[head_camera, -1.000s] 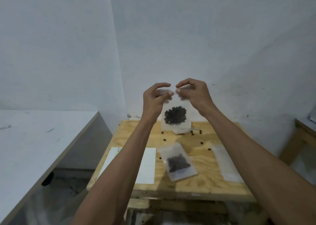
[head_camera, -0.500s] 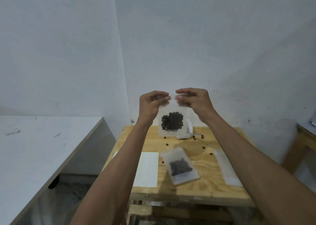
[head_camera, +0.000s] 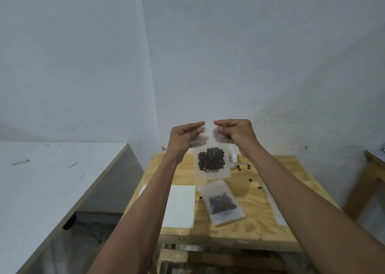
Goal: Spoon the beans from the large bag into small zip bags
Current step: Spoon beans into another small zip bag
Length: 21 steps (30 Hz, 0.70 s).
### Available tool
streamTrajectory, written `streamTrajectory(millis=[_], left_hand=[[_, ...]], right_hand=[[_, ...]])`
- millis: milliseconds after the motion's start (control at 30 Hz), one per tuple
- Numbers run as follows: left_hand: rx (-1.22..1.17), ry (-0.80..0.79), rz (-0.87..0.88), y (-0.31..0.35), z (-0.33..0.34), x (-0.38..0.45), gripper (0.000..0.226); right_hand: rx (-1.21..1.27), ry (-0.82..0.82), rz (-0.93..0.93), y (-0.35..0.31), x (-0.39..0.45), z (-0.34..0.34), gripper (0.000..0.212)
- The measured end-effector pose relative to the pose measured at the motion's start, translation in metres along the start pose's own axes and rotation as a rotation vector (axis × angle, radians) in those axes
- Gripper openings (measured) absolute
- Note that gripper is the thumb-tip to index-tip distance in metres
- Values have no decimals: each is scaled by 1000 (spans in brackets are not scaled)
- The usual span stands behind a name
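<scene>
I hold a small frosted zip bag (head_camera: pixel 211 165) upright in the air above the wooden table (head_camera: pixel 270 223), with dark beans gathered in its lower half. My left hand (head_camera: pixel 183 137) pinches its top edge on the left, and my right hand (head_camera: pixel 235 132) pinches the top edge on the right. A second small zip bag (head_camera: pixel 221 204) with beans lies flat on the table below. The large bag (head_camera: pixel 233 159) is mostly hidden behind the held bag at the table's back. No spoon is in sight.
A white sheet of labels (head_camera: pixel 180 206) lies on the table's left, partly under my left forearm. An empty clear bag (head_camera: pixel 275 207) lies on the right. Loose beans (head_camera: pixel 250 179) are scattered near the back. A white table (head_camera: pixel 52 180) stands left; a wooden table (head_camera: pixel 373 165) at the right edge.
Both hands stay pinched on the bag's top edge and have shifted a little along it. My view has tilted, so the hands and table sit lower in the frame.
</scene>
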<state>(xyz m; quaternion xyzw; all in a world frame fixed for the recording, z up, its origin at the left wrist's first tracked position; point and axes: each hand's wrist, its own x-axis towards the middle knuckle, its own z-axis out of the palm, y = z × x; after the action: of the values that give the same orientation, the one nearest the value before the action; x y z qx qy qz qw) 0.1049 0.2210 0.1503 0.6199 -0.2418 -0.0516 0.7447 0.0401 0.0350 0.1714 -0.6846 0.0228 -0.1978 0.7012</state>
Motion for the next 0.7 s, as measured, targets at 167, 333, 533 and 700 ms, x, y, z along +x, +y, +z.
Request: streamTrajectory(millis=[167,333,533,700], left_hand=[[161,-67,-100,-20,2,-10,32],[280,75,-241,-77,1,-26,27],[588,70,-342,-126,1,-45,19],[840,0,-311,-135,5,-46,27]], right_hand=[[-78,87,109,30,-14,-3,19],[-448,-105,301,73,-29,-6,32],[-716,-69,285,126,-41,-10,31],[-876,-19,263,152,-46,-8,22]])
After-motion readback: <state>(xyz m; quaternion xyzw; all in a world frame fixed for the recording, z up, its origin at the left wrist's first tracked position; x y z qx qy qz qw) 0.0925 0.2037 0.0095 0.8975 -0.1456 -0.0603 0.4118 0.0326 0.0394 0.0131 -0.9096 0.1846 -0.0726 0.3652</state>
